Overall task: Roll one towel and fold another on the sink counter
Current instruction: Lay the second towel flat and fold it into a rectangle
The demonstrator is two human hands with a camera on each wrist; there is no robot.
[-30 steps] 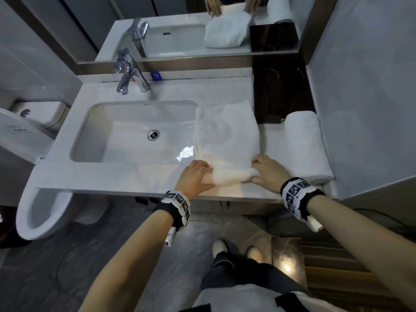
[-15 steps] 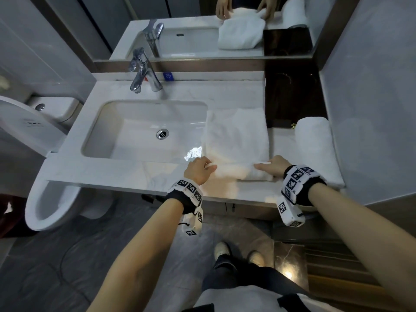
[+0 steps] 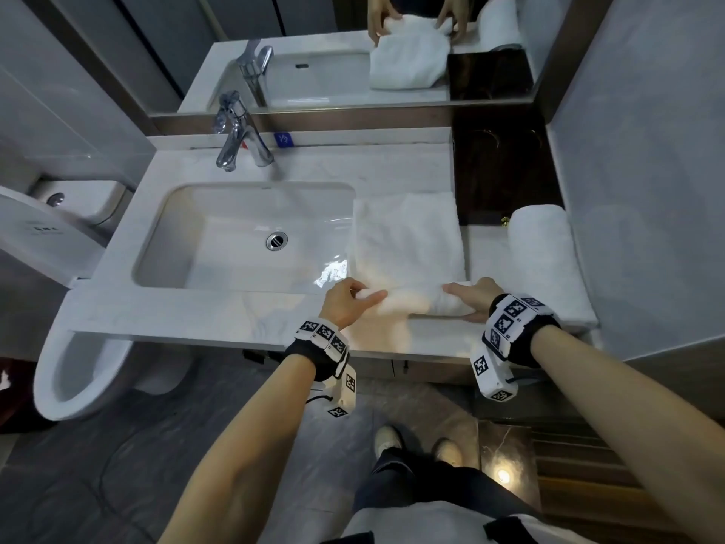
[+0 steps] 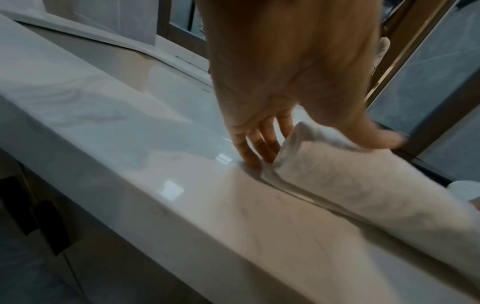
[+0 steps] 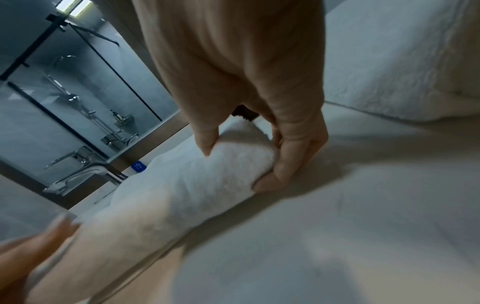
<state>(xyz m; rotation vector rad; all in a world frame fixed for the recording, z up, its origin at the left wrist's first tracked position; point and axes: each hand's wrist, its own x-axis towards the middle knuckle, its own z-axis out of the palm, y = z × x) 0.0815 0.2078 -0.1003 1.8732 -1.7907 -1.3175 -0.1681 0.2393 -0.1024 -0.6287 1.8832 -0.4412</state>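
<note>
Head view shows a white terry towel [image 3: 408, 245] lying flat on the pale marble sink counter [image 3: 204, 312], just right of the rectangular white basin [image 3: 243, 237], its near edge turned up into a short, thick roll. The left hand [image 3: 347, 302] grips the left end of that roll, thumb laid over the top; the left wrist view shows its fingers [image 4: 255, 144] curled down at the roll's end, against the counter. The right hand [image 3: 472, 298] holds the right end, and in the right wrist view its thumb [image 5: 206, 137] and fingers [image 5: 293, 156] pinch round the roll's end. Both hands are thus closed narrowly on the cloth, not spread wide.

Further right, against the grey wall, a second white towel [image 3: 545, 261] lies lengthwise in a thick bundle with a rounded far end, well apart from the hands. Whether it counts as rolled or folded I cannot tell from these views.

By my reading the rolling has only begun: a few turns are made at the near edge, and most of the cloth still lies flat toward the chrome faucet [image 3: 235, 135] and the mirror [image 3: 353, 53]. What is left is to carry the roll away from the person to the far edge, then deal with the other towel if it is not already finished.
</note>
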